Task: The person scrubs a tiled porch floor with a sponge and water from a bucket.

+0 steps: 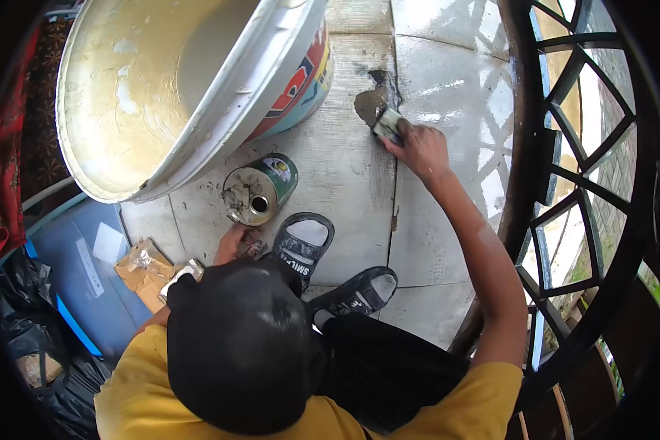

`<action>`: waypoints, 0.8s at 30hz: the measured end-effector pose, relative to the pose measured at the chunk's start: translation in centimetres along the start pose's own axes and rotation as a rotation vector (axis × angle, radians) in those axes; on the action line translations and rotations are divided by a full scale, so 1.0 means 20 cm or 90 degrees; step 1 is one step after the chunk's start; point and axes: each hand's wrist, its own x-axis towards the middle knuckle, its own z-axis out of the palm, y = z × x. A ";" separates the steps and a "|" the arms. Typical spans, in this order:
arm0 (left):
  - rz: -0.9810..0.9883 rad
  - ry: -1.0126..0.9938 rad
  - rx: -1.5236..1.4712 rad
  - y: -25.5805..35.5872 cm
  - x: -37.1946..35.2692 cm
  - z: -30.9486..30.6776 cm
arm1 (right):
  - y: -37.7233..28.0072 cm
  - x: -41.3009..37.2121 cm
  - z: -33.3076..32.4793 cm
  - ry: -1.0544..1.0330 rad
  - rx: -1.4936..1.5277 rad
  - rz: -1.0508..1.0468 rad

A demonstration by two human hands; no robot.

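Observation:
My right hand point(422, 150) is closed round a small pale grey-green block that looks like a sponge point(389, 125). The block presses on the tiled floor point(352, 172) at the edge of a wet brown-grey patch point(369, 107), beside a dark tile joint. My left hand point(235, 243) is low beside a green metal can point(279, 176), its fingers curled and partly hidden by the black cap point(242, 345). What those fingers hold, if anything, is hidden. The can lies tilted, its dirty, smeared end with a round hole facing me.
A large white bucket point(220, 147) leans at upper left, its inside coated cream. Black slippers point(304, 246) are on the feet below the can. A dark metal lattice point(587, 158) runs along the right. Left are a blue plastic bin point(88, 253), torn cardboard point(145, 271) and black bags point(29, 315).

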 end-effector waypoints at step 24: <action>0.562 -0.270 0.096 0.44 0.44 0.67 | -0.06 -0.31 0.02 -0.066 -0.031 -0.032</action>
